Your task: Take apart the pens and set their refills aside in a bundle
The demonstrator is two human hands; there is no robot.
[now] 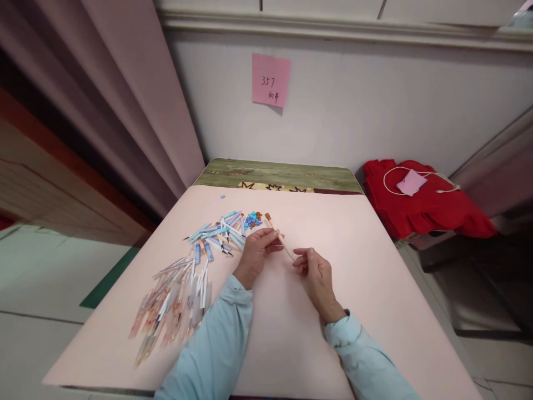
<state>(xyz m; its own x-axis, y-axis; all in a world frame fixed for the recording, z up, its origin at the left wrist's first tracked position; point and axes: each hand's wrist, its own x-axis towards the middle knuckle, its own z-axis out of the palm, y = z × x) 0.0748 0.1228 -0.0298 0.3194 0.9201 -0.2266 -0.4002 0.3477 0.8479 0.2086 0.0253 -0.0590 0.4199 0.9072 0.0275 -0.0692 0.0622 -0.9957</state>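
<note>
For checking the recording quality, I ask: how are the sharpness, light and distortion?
Head view: held stick soft, translucent pieces smeared, pink note readable; head view: light diffuse, soft shadow under the note; head view: likely wide-angle stretching across the curtain.

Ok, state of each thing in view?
Left hand: pinching beige pen
Right hand: curled at pen's near end, contact unclear
Beige pen: held slanted
Other pens: piled crisscross
Small blue and brown pieces: mostly heaped
Clear parts: spread loose, overlapping
Pink wall note: stuck up
Red cloth: rumpled
White cable: looped

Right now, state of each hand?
Left hand: closed on a pale, brown-ended pen.
Right hand: partly curled by the pen's other end; grip cannot be told.
</note>
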